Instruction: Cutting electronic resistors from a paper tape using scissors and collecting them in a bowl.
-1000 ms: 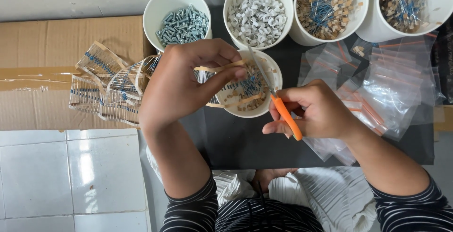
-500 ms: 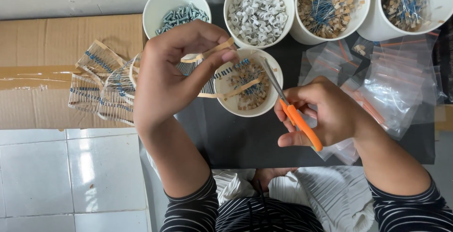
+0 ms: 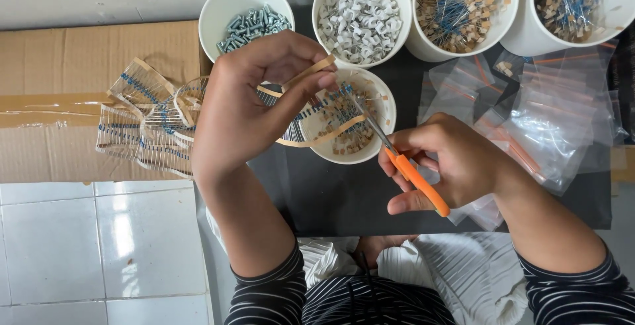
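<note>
head | left hand (image 3: 248, 107) has lifted, pinching taped resistor strip (image 3: 311, 110) | right hand (image 3: 453, 160) gripping orange-handled scissors (image 3: 397, 160), blades now at strip over cup (image 3: 380, 110) | cutting under way

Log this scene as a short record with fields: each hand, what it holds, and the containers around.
left hand: holds a taped strip of blue resistors over the small white cup
right hand: grip on orange-handled scissors, blades at the strip
back row: white cups of screws, white clips, and two of cut resistors
right side: clear zip bags
left side: more resistor strips on cardboard
</note>
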